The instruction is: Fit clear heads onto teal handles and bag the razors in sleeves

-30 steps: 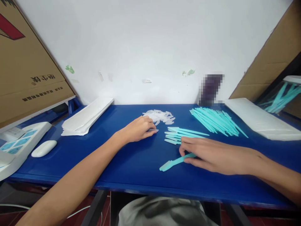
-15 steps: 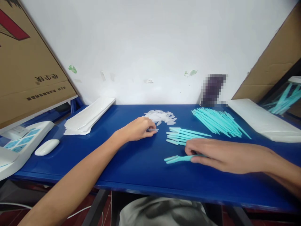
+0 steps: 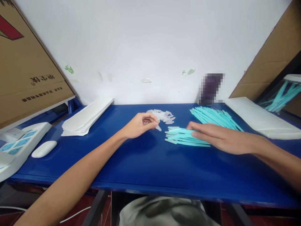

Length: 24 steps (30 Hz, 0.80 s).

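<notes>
My left hand (image 3: 142,125) is closed in a pinch on a small translucent plastic blade cover (image 3: 158,128). Just behind it lies a heap of similar translucent covers (image 3: 167,116). My right hand (image 3: 216,136) reaches over a small row of turquoise eyebrow razors (image 3: 180,140), all lying with their blade ends to the left. Its thumb and fingers are closed on a razor (image 3: 182,131) at the top of that row. Behind the right hand is a larger pile of turquoise razors (image 3: 213,116), partly covered by the hand.
A stack of white trays (image 3: 87,117) and a white mouse-shaped object (image 3: 44,149) lie left on the blue table (image 3: 141,166). At the right is a white foam slab (image 3: 263,117). A cardboard box (image 3: 33,62) stands left; a clear container (image 3: 284,92) with turquoise sticks is far right.
My right hand has moved away from me, bringing the razors it held from the near side onto the row. My left hand has turned, and the cover in it now points down toward the right.
</notes>
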Available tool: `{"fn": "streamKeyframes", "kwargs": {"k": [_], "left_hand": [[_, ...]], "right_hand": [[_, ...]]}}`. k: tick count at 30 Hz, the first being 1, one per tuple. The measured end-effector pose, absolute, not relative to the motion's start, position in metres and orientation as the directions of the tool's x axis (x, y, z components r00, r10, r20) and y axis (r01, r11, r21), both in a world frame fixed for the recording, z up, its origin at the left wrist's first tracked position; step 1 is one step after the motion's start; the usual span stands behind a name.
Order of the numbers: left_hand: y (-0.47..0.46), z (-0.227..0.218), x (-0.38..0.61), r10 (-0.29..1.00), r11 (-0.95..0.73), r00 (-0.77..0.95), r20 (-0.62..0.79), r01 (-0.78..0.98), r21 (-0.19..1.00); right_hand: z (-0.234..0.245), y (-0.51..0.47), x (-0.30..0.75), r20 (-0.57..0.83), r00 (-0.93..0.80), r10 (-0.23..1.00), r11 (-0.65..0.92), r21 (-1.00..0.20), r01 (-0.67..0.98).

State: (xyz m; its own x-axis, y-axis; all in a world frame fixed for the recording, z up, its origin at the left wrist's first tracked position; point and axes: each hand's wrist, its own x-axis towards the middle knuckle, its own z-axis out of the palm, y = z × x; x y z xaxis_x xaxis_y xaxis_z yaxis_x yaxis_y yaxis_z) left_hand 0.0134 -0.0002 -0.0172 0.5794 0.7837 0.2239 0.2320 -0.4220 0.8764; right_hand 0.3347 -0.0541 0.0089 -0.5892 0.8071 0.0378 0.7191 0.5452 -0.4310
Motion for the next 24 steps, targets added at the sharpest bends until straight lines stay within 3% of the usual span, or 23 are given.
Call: {"fn": "streamKeyframes", "kwargs": {"k": [3, 8, 13, 24], "left_hand": [[0.001, -0.018, 0.013, 0.793, -0.371, 0.573, 0.208, 0.181, 0.911], [0.000, -0.018, 0.014, 0.801, -0.378, 0.559, 0.215, 0.194, 0.905], [-0.001, -0.022, 0.020, 0.819, -0.353, 0.533, 0.213, 0.175, 0.919], [-0.004, -0.022, 0.023, 0.810, -0.361, 0.538, 0.232, 0.145, 0.921]], "right_hand": [[0.007, -0.054, 0.324, -0.030, -0.620, 0.784, 0.554, -0.417, 0.720], [0.008, -0.056, 0.312, 0.077, -0.652, 0.754, 0.626, -0.384, 0.679], [-0.002, -0.053, 0.311, 0.162, -0.652, 0.741, 0.670, -0.251, 0.699], [-0.007, -0.053, 0.310, 0.189, -0.663, 0.725, 0.685, -0.089, 0.723]]}}
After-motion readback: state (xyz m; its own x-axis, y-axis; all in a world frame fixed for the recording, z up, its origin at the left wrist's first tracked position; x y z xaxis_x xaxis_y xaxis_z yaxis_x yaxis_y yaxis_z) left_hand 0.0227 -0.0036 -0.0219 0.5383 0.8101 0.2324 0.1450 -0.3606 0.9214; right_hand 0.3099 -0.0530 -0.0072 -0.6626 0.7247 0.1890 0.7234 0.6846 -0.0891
